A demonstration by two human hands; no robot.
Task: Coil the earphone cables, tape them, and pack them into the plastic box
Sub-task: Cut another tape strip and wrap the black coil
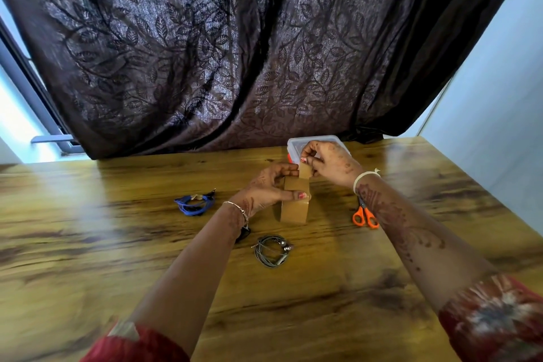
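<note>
Dark leaf-print curtain behind wooden table. Clear plastic box at the far edge, partly hidden by the right hand; contents not discernible. Brown tape roll stands upright at centre, gripped by the left hand. Right hand pinches the free tape end above the roll. Orange scissors lie right of the roll. Blue earphones coiled on the left, grey earphones coiled nearer, both on the table.
</note>
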